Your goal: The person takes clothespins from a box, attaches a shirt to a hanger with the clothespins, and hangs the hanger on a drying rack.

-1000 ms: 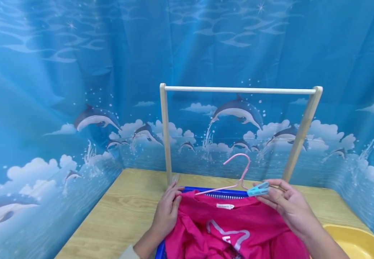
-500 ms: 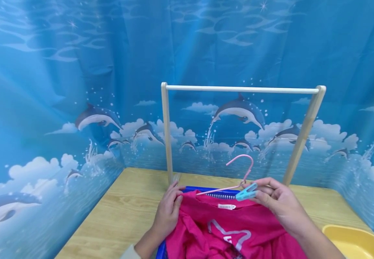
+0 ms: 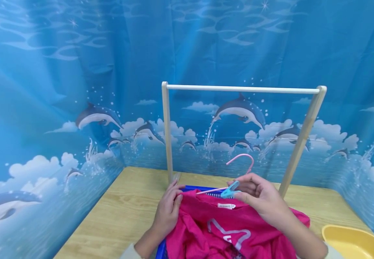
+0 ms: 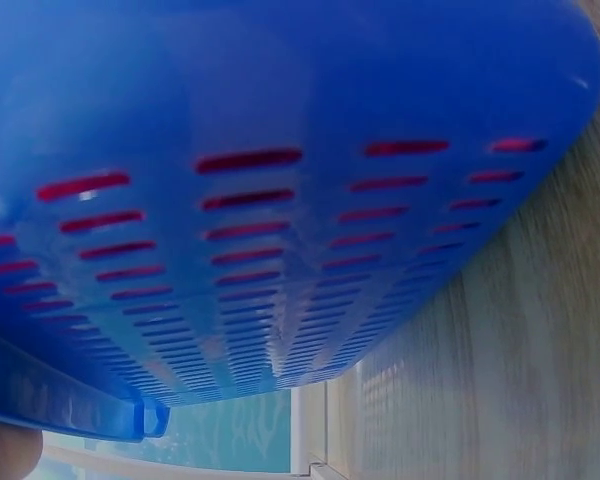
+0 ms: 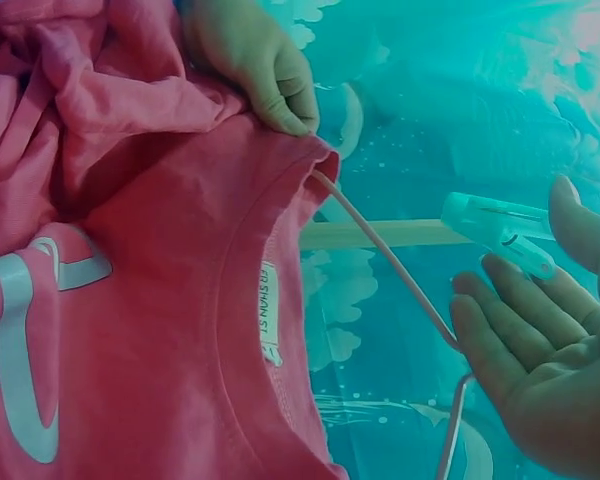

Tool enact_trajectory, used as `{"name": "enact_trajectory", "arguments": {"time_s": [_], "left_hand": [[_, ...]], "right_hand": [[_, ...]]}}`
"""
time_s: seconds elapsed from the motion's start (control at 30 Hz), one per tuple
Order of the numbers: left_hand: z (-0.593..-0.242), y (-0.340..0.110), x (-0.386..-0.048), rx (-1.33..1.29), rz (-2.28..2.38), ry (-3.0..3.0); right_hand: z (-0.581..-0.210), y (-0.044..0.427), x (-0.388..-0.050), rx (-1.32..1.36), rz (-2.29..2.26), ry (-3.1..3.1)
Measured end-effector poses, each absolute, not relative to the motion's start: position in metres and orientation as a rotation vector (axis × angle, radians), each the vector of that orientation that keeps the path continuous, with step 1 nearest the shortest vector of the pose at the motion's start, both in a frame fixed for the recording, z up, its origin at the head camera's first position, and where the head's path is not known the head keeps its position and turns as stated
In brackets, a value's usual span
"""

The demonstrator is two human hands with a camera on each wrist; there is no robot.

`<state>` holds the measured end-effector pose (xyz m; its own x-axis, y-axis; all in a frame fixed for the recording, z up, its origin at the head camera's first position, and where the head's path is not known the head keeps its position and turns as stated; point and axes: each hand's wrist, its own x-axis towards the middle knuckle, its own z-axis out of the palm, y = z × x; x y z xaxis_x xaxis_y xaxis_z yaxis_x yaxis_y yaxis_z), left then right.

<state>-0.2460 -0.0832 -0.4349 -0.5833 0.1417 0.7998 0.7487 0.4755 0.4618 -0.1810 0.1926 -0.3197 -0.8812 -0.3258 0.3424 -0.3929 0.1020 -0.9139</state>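
A magenta shirt with a pale star-like print lies over the blue basket, a pink hanger inside its neckline. At the left end of the neckline my left hand grips the shirt's shoulder; the right wrist view shows its thumb on the fabric. My right hand pinches a light-blue clothespin above the neckline, in front of the hanger. In the right wrist view the clothespin is apart from the cloth. Part of the hanger is hidden by my right hand and the shirt.
Behind the basket stands a wooden rack with a white rail. A yellow basin sits at the table's right. The wooden table meets a dolphin-printed curtain at the back and sides.
My right hand has moved left with the clothespin, from the right side of the neckline to near its middle, passing the hanger's neck. My left hand keeps its place.
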Motion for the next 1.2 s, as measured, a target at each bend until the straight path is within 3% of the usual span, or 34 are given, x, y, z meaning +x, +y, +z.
{"name": "enact_trajectory", "arguments": {"time_s": [1.2], "left_hand": [[-0.432, -0.083, -0.246, -0.708, -1.13, -2.009]], "right_hand": [[-0.3, 0.125, -0.202, 0.667, 1.647, -2.549]]}}
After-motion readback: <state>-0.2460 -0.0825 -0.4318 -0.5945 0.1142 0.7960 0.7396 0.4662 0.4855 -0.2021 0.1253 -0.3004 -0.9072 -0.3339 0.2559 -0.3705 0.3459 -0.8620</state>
